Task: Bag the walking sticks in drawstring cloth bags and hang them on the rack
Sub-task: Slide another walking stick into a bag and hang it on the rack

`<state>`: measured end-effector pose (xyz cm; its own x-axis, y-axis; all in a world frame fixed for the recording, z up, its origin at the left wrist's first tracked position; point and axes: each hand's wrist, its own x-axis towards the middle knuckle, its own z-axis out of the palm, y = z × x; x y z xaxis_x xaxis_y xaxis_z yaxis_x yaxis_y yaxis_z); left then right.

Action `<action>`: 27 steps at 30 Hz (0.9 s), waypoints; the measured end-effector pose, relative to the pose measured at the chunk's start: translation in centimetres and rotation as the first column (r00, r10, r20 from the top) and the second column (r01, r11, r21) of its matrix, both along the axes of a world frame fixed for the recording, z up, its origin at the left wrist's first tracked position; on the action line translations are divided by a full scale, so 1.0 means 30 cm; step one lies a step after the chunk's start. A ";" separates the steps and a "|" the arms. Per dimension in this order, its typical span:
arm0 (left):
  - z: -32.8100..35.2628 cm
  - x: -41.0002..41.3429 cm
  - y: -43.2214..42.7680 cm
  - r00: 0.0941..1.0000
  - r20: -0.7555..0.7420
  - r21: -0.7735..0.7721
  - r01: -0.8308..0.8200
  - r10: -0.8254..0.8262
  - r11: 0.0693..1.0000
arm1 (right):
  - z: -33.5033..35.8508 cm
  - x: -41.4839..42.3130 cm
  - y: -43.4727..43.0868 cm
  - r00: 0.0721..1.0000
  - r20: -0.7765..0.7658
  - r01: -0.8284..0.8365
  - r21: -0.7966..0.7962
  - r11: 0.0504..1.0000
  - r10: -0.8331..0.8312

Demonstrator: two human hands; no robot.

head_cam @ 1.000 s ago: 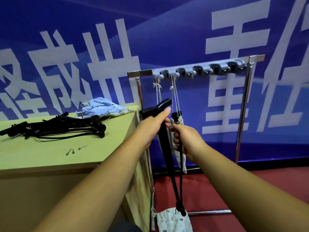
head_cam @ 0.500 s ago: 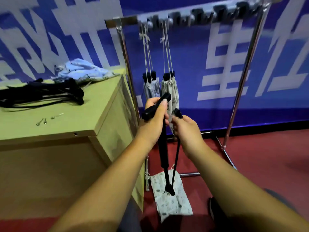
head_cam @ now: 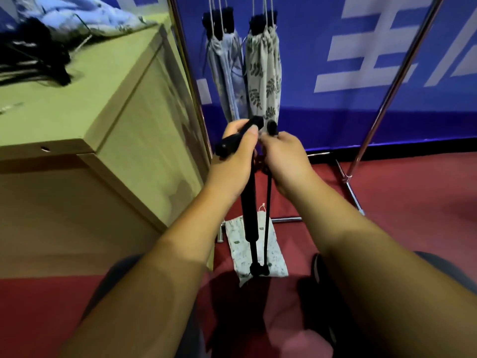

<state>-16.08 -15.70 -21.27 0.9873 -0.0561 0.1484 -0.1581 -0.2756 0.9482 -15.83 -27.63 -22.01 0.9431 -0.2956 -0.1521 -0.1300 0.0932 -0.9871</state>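
While my left hand (head_cam: 232, 164) grips the stick (head_cam: 249, 215) by its handle, my right hand (head_cam: 286, 161) pinches its thin end. The rack (head_cam: 400, 73) is cut off above.

On one rack (head_cam: 191, 73): two filled drawstring bags, one pale blue bag (head_cam: 224, 73), one leaf-print bag (head_cam: 263, 73). On floor (head_cam: 400, 215): one flat cloth bag (head_cam: 277, 254). Between left hand (head_cam: 232, 161) and right hand (head_cam: 286, 161): one folded walking stick (head_cam: 249, 202). On tabletop (head_cam: 85, 94): heap of black sticks (head_cam: 33, 60), pile of cloth (head_cam: 85, 16), both too blurred for count.
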 end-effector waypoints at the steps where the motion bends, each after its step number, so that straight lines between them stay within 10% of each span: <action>1: -0.002 0.011 0.002 0.999 -0.030 0.010 -0.020 0.020 1.000 | -0.003 0.016 -0.003 1.000 0.002 0.011 -0.002 1.000 -0.011; 20: -0.098 -0.010 -0.050 0.905 -0.402 0.080 0.188 -0.141 0.979 | 0.030 0.011 -0.120 0.992 0.062 0.102 0.158 0.982 -0.113; 27: -0.123 -0.062 -0.059 0.870 -0.467 0.349 0.347 -0.159 0.871 | 0.048 -0.004 -0.158 0.985 0.068 0.129 0.294 0.947 -0.156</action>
<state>-17.95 -17.48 -24.96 0.8914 -0.2753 -0.3600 0.0997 -0.6559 0.7483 -15.96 -32.37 -20.56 0.9079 -0.3842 -0.1674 -0.0071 0.3854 -0.9227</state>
